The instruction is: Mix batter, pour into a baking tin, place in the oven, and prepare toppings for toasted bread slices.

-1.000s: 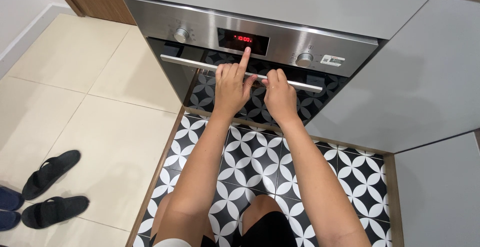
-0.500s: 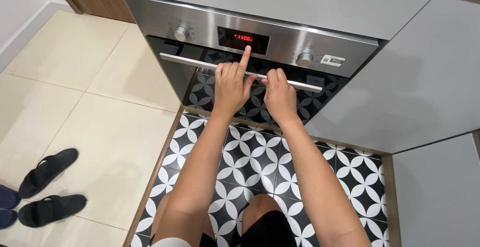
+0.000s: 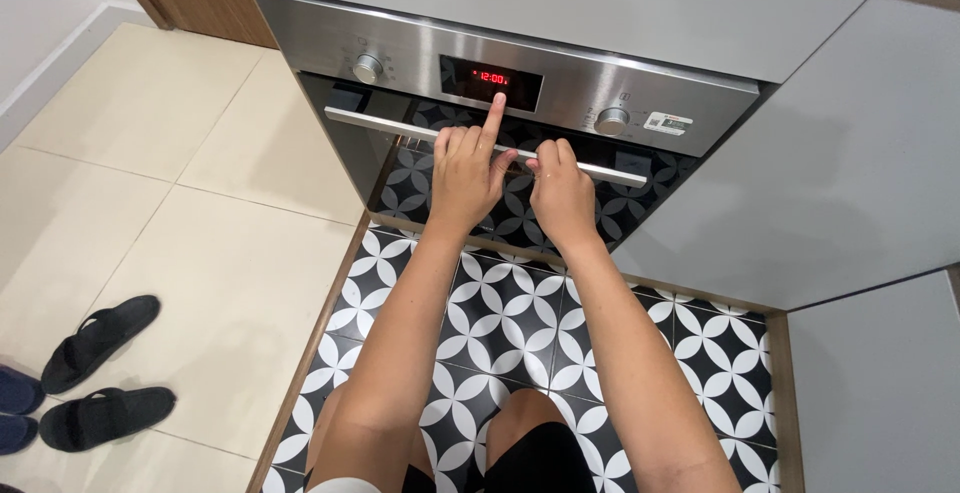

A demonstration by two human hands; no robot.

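Observation:
A built-in steel oven (image 3: 560, 63) sits low in grey cabinets, its dark glass door closed. My left hand (image 3: 468, 158) has its index finger stretched up, the tip touching the panel just below the red-lit display (image 3: 491, 79), while the other fingers curl over the oven's bar handle (image 3: 385, 125). My right hand (image 3: 562, 188) is beside it, fingers closed around the same handle. A round knob (image 3: 368, 66) sits left of the display and another knob (image 3: 612, 119) right of it.
Grey cabinet fronts (image 3: 850, 163) flank the oven on the right. Black-and-white patterned tiles (image 3: 510, 313) lie under my knees; beige floor tiles (image 3: 170, 223) spread to the left. A pair of black sandals (image 3: 100, 373) lies at the lower left, beside a blue shoe (image 3: 14, 393).
Both hands stay where they were, left index finger at the panel. The red display reading has changed.

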